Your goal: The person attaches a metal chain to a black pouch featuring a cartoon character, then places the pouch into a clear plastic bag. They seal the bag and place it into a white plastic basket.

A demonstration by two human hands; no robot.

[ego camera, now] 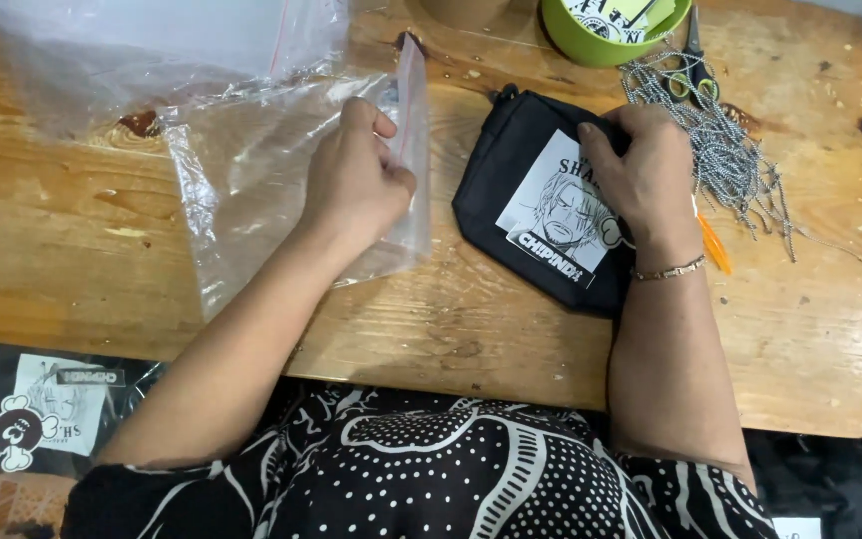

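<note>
Head view, setting: A person sat at a worn wooden table (471, 329), both bare hands at work on the tabletop.
Left hand: The left hand (356, 185) was closed on the zip edge of a clear plastic bag (251, 190), thumb and fingers pinching the film near its pink-striped mouth.
Right hand: The right hand (641, 170), a thin bracelet (670, 269) at the wrist, pressed down on a black pouch (511, 180), fingers curled over its top edge; it appeared to be gripping the fabric, though the fingertips were partly hidden.
Pouch: The black pouch lay flat on the table just to the right of the bag, touching neither the bag nor the left hand, its white printed panel with a drawn face turned up.
Nearby: A heap of ball chains (720, 140) lay beside the right hand, a green bowl (601, 40) stood at the far edge, and scissors (695, 70) rested by it. More clear bags (102, 50) were piled at the far left.
Handling, as judged: The bag's mouth looked only partly parted; holding one lip taut and lifting it off the table would likely give the pouch a wider opening. Keeping the pouch flat, print up, should help it slide without creasing.
</note>
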